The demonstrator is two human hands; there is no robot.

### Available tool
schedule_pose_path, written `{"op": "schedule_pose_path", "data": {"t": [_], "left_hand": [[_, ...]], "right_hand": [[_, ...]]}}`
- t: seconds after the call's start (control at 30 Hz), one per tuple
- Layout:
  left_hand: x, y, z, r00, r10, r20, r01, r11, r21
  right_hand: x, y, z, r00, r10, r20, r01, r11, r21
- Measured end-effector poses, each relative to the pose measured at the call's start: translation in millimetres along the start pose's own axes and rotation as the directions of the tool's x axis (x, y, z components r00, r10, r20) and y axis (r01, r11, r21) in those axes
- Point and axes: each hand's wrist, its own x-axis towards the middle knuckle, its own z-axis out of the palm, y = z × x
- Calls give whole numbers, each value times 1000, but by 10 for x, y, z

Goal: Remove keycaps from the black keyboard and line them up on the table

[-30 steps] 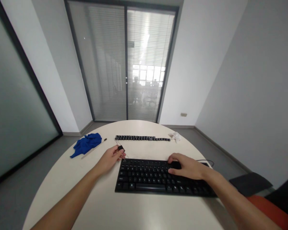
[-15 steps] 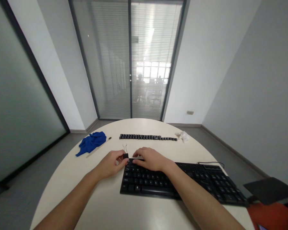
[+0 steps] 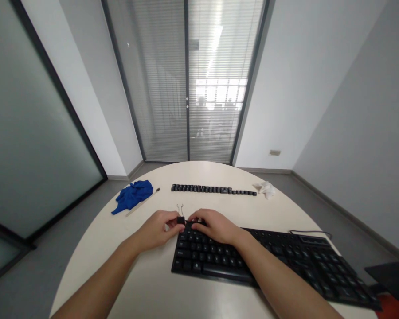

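At the near left corner of the black keyboard [image 3: 252, 261], the left hand [image 3: 158, 230] pinches a small black binder clip [image 3: 180, 219] between thumb and forefinger, its fingers [image 3: 171, 225] closed narrowly around the clip's body while the two wire handles stand up and point away from the person. The right hand [image 3: 216, 226] rests just beside it, palm down on the keyboard's top left keys, its fingers [image 3: 197, 218] curled and touching the keys right next to the clip. The clip sits at the keyboard's upper left edge, between the two hands. Bare counter [image 3: 146, 283] lies open to the left and toward the person. Farther back, well apart from the hands, a row of loose black keycaps [image 3: 213, 189] runs across the counter, with a crumpled white tissue [image 3: 266, 189] at its right end and a blue cloth [image 3: 133, 197] with a thin stick [image 3: 142, 203] near the left rim.
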Motion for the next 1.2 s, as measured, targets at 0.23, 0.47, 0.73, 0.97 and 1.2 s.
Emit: {"op": "schedule_pose_path", "data": {"t": [0.23,0.47,0.73,0.97,1.2], "left_hand": [[37,-53,105,997,-67,26,69,995,-71],[34,-9,207,999,25,21,-25,999,35],[50,131,302,996,83,-40,-64,937,342],[34,155,346,991,-9,-133,57,930,364],[46,150,301,968,-165,-187,190,974,122]], "right_hand": [[-19,33,-106,998,33,50,-28,995,-97],[-46,96,-194,998,28,53,-19,985,-170],[-81,216,-103,1000,-16,-8,16,999,-30],[-81,220,-87,1000,8,-28,-8,1000,17],[-77,220,-92,1000,14,-20,-13,999,29]]}}
